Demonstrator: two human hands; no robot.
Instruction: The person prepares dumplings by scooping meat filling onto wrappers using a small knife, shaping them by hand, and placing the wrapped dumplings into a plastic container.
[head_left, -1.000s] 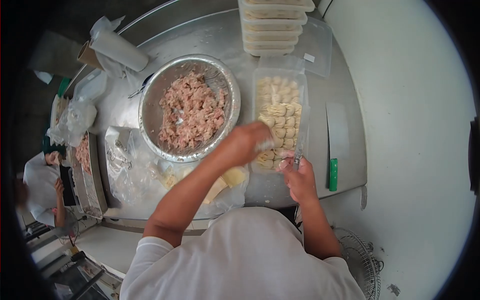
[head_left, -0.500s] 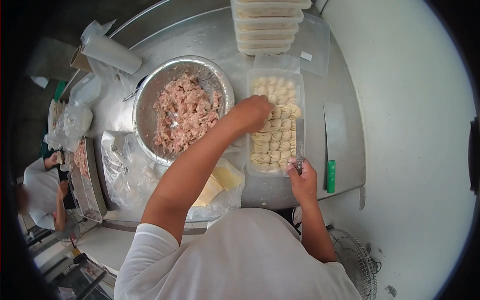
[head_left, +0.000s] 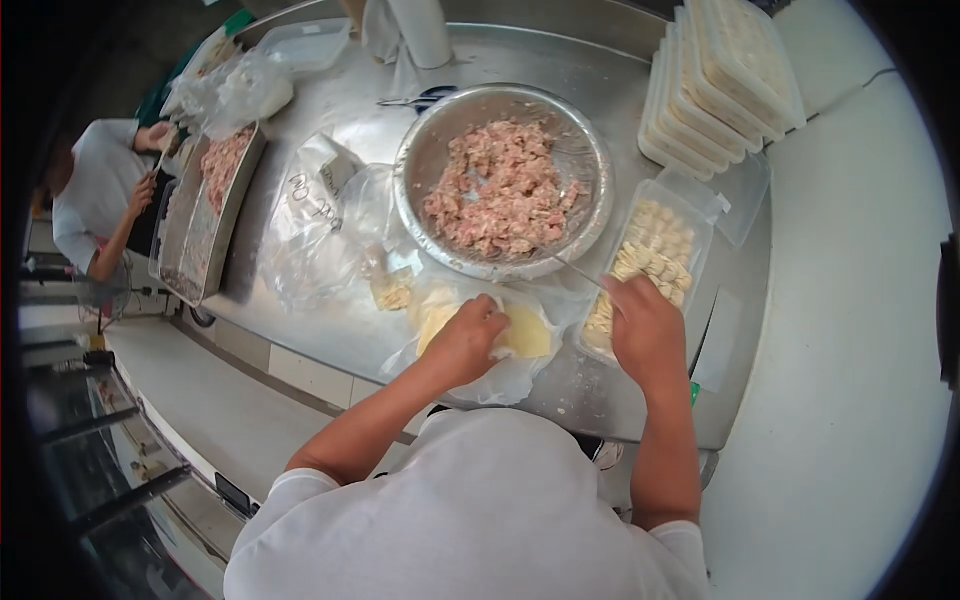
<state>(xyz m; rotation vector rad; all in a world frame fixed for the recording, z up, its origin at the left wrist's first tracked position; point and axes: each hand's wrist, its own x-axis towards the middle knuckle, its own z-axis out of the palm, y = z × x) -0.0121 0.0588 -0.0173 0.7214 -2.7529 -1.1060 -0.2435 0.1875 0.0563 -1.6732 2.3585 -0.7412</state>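
Note:
My left hand [head_left: 468, 342] is over the pale yellow dumpling wrappers [head_left: 530, 335], which lie on a clear plastic sheet. Its fingers are curled and pinch at a wrapper, partly hidden by the hand. My right hand [head_left: 650, 332] grips a flat metal spatula [head_left: 578, 270], seen nearly edge-on, its blade pointing toward the rim of the steel bowl [head_left: 405, 190]. Pink minced filling [head_left: 505, 190] is heaped in the bowl. Beneath and beyond my right hand, a clear plastic container [head_left: 700, 240] holds rows of folded dumplings [head_left: 655, 250].
Stacked containers of dumplings [head_left: 715, 90] stand at the back right. Scissors [head_left: 420, 100] lie behind the bowl, near a plastic roll [head_left: 420, 30]. Plastic bags [head_left: 305, 220] spread left of it. Another person [head_left: 100, 190] works beside a metal tray [head_left: 230, 210] at the far left.
My left hand has left the dumpling container and come down to the wrappers. My right hand has raised the spatula, its blade now toward the bowl. The view has turned left.

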